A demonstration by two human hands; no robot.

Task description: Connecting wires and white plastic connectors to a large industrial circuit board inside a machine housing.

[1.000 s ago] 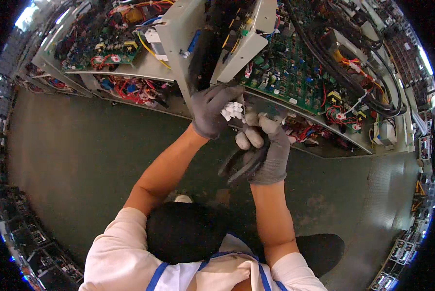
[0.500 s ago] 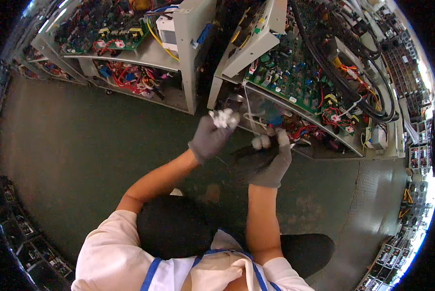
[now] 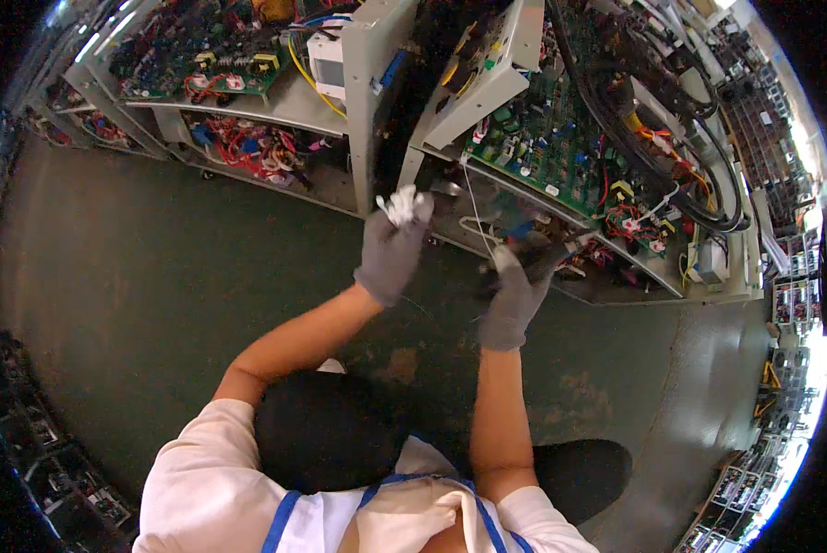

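Note:
My left hand point(image 3: 386, 253), in a grey glove, is closed on a cluster of small white plastic pieces point(image 3: 401, 205), in front of the gap between two open metal cabinets. My right hand point(image 3: 515, 295), also gloved, is closed around a dark-handled tool point(image 3: 561, 249), partly hidden and blurred, beside the lower bay of the right cabinet. A thin white wire point(image 3: 475, 207) runs down from the edge of a green circuit board point(image 3: 552, 147) to near my right thumb. Wire bundles sit in the bay behind that hand.
The left cabinet point(image 3: 367, 111) holds boards, red wiring and a white boxy component point(image 3: 327, 64). Thick black cables point(image 3: 598, 92) loop over the right cabinet. Below is a green floor point(image 3: 155, 304). Racks of electronic units point(image 3: 791, 304) line the right rim.
The view has shifted, widening the apparent gap between cabinets. My left hand has pulled away from the right cabinet, still holding the white pieces. My right hand has turned, its tool pointing up and right.

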